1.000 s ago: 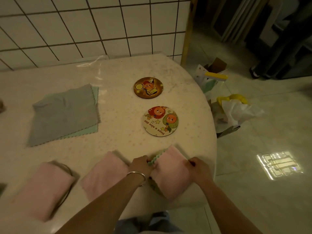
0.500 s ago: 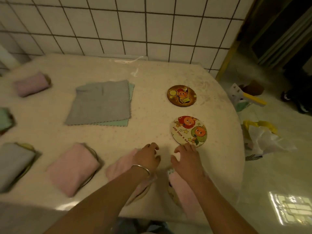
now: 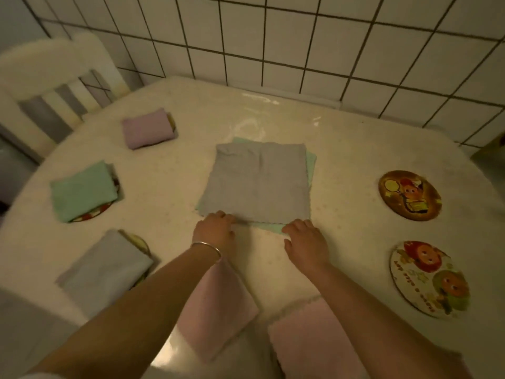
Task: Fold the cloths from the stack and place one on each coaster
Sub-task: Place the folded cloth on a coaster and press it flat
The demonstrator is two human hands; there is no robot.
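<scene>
A flat stack of cloths lies mid-table, a grey cloth [image 3: 258, 181] on top of a mint-green one [image 3: 269, 227]. My left hand [image 3: 214, 228] curls its fingers over the grey cloth's near left corner. My right hand [image 3: 306, 239] rests its fingertips on the near edge by the right corner. Two coasters lie bare at the right: a brown one [image 3: 410, 195] and a white cartoon one [image 3: 431, 280]. Folded cloths cover other coasters: purple [image 3: 147, 128], green [image 3: 82, 194], pale grey [image 3: 106, 272], and two pink ones [image 3: 216, 302] [image 3: 314, 340] under my forearms.
The round cream table [image 3: 341, 149] stands against a white tiled wall [image 3: 273, 36]. A white chair [image 3: 54, 77] is at the far left edge. The table's right edge runs just past the bare coasters.
My hands left the pink folded cloth at the near edge and reached forward to the grey stack. My view swung left, bringing more folded cloths into sight.
</scene>
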